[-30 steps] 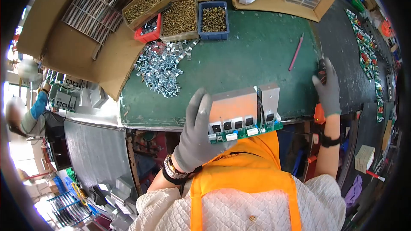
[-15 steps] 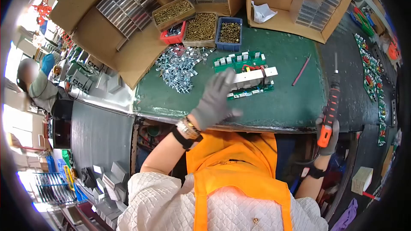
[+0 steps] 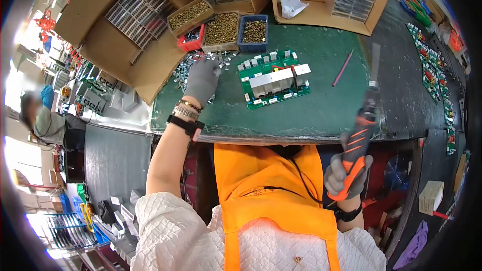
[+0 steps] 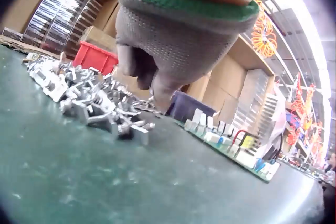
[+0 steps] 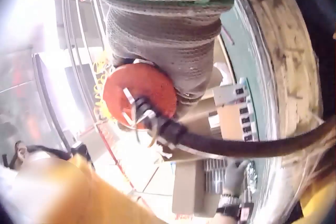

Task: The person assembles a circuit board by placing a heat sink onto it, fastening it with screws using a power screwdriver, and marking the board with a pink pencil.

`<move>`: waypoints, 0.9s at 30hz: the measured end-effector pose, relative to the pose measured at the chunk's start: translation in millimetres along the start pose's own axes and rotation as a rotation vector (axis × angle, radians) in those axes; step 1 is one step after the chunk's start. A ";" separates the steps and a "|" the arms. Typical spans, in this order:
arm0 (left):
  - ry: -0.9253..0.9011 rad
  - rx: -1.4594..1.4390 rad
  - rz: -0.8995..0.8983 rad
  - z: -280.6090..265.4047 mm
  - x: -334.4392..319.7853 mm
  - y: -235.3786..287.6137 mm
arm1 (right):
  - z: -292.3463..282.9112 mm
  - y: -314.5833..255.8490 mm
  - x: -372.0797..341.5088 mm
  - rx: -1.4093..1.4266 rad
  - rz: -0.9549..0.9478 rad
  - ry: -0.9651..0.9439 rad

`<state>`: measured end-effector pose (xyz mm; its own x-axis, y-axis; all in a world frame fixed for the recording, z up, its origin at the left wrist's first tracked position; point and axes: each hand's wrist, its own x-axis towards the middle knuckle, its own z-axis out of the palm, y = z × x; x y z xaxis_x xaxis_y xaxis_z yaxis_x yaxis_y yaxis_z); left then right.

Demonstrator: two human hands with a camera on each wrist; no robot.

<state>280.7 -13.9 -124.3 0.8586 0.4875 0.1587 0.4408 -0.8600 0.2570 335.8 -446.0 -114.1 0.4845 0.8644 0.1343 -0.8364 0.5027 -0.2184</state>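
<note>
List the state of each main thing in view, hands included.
Left hand: at the metal clips, grip unclear
Right hand: holding the power screwdriver
Power screwdriver: raised, corded
Metal clips: loose, heaped
Circuit board: lying flat, heatsinks standing on it
Blue bin: open, filled with brass-colored screws
Pink pen-like stick: lying flat
Cardboard boxes: open

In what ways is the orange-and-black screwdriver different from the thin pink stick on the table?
The screwdriver is thick-bodied, black and orange; the pink stick is slim and mostly pink. The screwdriver is held in the right hand; the pink stick lies on the green table. Both are long in shape.
</note>
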 end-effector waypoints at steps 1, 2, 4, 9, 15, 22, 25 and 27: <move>0.053 -0.283 -0.078 -7.0 -4.6 11.0 | 2.2 -5.0 -2.5 -0.164 0.130 0.109; 0.099 -0.565 -0.159 -15.3 -11.7 23.0 | 7.2 -8.8 -7.6 -0.323 0.260 0.224; -0.089 -0.905 -0.235 -47.5 -30.1 67.3 | 13.3 -6.9 -0.2 -0.541 0.442 0.287; -0.277 -1.206 -0.244 -50.2 -50.3 102.5 | 13.4 11.2 11.3 -1.223 0.628 0.235; -0.247 -1.247 -0.292 -38.3 -56.7 102.6 | 17.5 15.8 9.0 -1.390 0.679 0.292; -0.274 -1.243 -0.287 -32.1 -60.1 108.2 | 9.0 17.7 0.3 -1.400 0.618 0.310; -0.257 -1.200 -0.291 -31.3 -61.6 112.3 | 14.6 16.6 1.1 -1.370 0.592 0.343; -0.216 -1.093 -0.285 -29.6 -62.2 115.8 | 14.1 16.2 -0.3 -1.391 0.604 0.355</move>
<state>270.6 -139.3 -76.2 0.8375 0.5168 -0.1774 0.2543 -0.0814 0.9637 318.4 -438.2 -104.1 0.3776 0.7893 -0.4842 -0.1325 -0.4715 -0.8719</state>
